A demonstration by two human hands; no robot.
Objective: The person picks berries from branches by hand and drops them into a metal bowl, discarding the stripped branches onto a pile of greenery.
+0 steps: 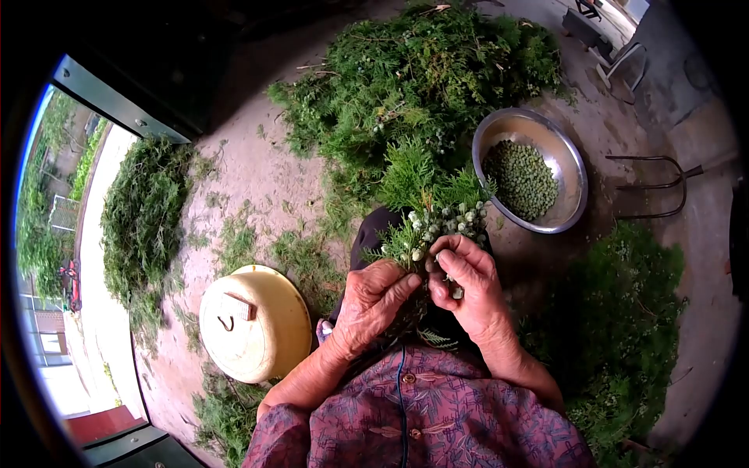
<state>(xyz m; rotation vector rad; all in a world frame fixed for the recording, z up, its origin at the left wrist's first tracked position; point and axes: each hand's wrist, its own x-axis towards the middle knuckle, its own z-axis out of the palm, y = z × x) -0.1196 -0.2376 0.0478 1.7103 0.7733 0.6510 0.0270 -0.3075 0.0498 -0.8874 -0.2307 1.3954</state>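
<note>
Across my lap lies an arborvitae branch [407,168] with green fronds and a cluster of pale green cones [452,222] near its lower end. My left hand [373,300] grips the branch, thumb and fingers closed around it. Close beside it, my right hand [470,285] is curled at the cones with thumb and fingertips pinched together. What sits between those fingertips is too small to make out. Beyond my right hand, a metal basin [573,156] holds many loose green cones [521,181].
A big heap of green branches [437,70] lies ahead, with more piles at left [144,226] and right [624,312]. An upturned yellow tub [261,343] carries a small block [239,306] and a dark hook [225,322]. A metal fork [675,187] rests at right.
</note>
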